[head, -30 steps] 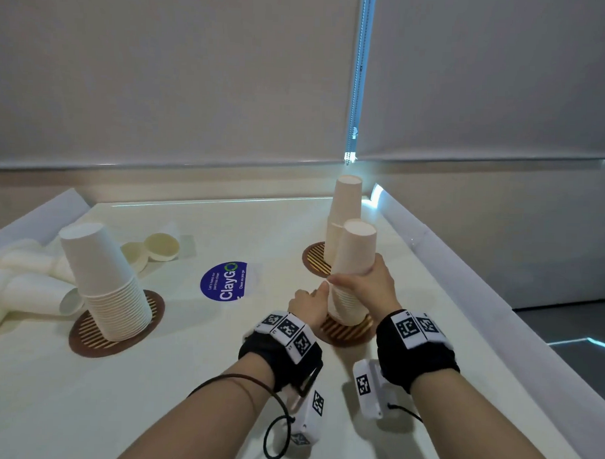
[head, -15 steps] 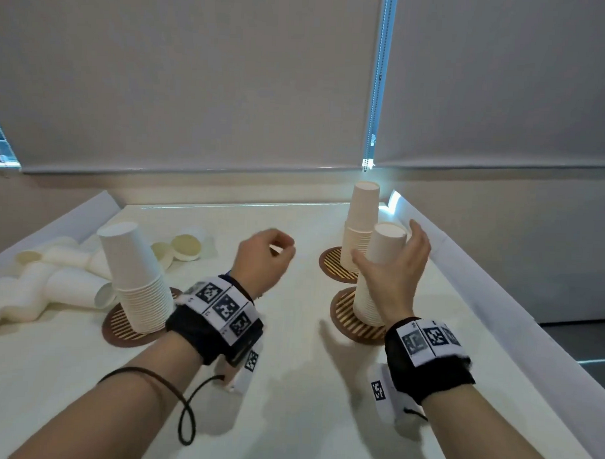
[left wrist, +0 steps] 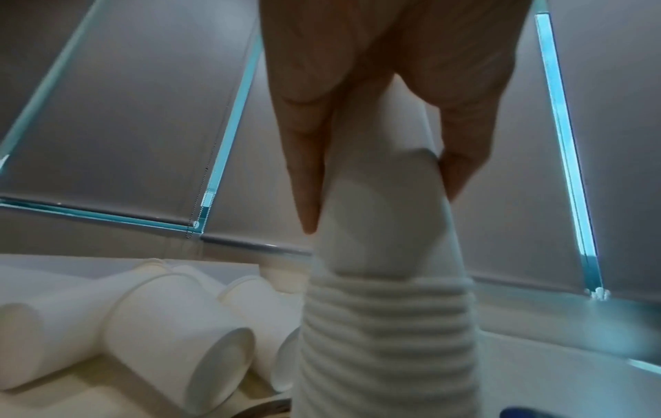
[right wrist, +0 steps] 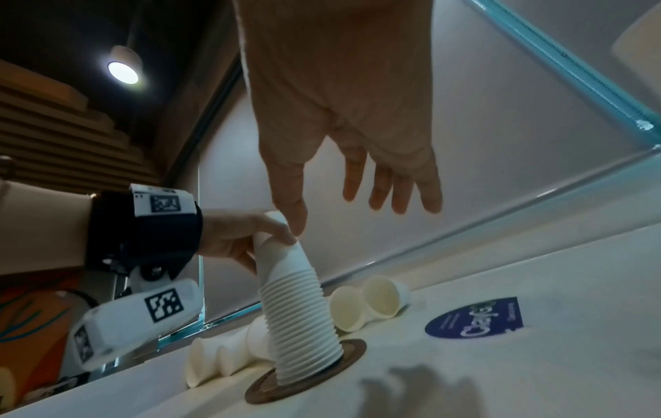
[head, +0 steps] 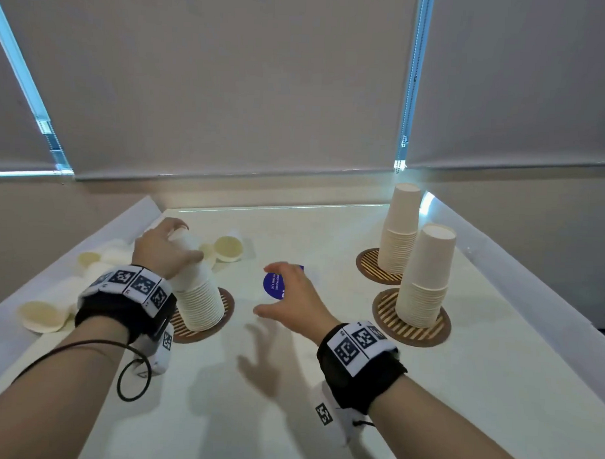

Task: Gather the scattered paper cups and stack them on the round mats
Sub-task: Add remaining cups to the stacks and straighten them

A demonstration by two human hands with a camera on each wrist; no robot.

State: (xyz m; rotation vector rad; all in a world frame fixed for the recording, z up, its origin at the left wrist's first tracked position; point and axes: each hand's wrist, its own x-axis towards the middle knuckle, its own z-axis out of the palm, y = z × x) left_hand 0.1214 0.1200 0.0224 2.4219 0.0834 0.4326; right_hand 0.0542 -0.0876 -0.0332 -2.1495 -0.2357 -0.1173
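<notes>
Stack (head: 197, 296) white, ribbed, tilted; left hand (head: 163, 250) gripping.

The head view looks forward and down over the bench (head: 287, 417). Both wrist views look up from low beside it; all share the leaning cup stack (head: 197, 294) (left wrist: 386, 325) (right wrist: 296, 305).
</notes>
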